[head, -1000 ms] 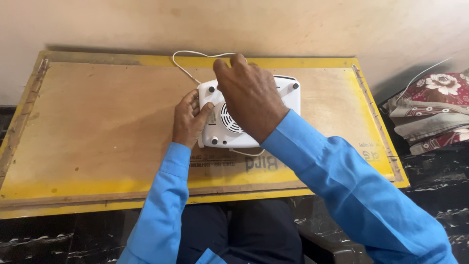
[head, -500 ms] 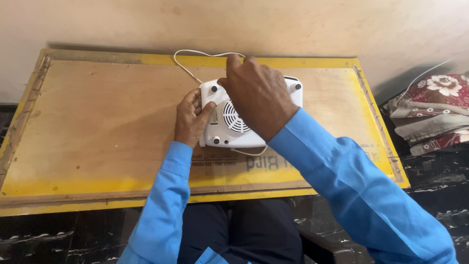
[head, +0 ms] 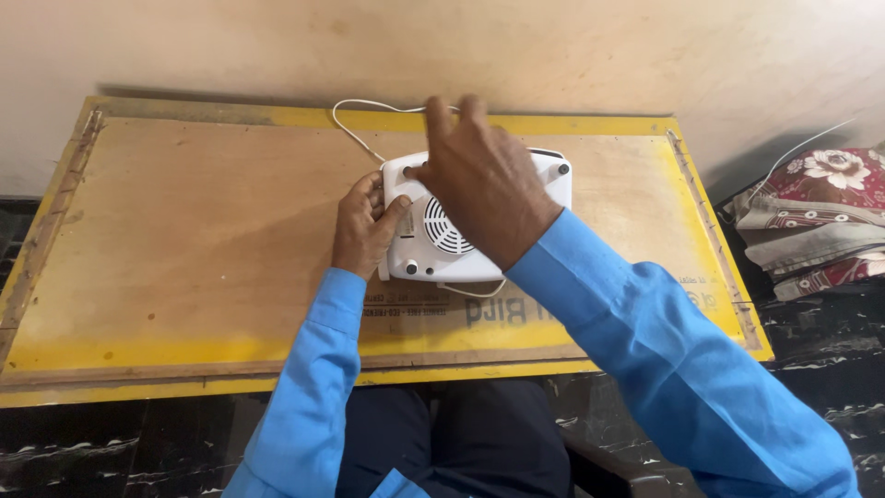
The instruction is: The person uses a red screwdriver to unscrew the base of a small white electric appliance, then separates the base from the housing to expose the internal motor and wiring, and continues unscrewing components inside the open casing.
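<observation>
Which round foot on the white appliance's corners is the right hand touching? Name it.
The far-left corner foot: the right hand's fingers rest there; the near-left foot and far-right foot sit uncovered.

I see a white box with a round fan grille [head: 449, 228] lying flat on a wooden board with yellow edges [head: 184, 240]. My left hand [head: 362, 224] holds its left side. My right hand [head: 484, 184] rests on top, one finger on a corner near the wall. A white cord [head: 355, 129] loops behind it. Folded flowery blankets [head: 811, 221] sit off to the right.

Long bright blue sleeves [head: 313, 387] to the wrists; dark trousers [head: 461, 443]
</observation>
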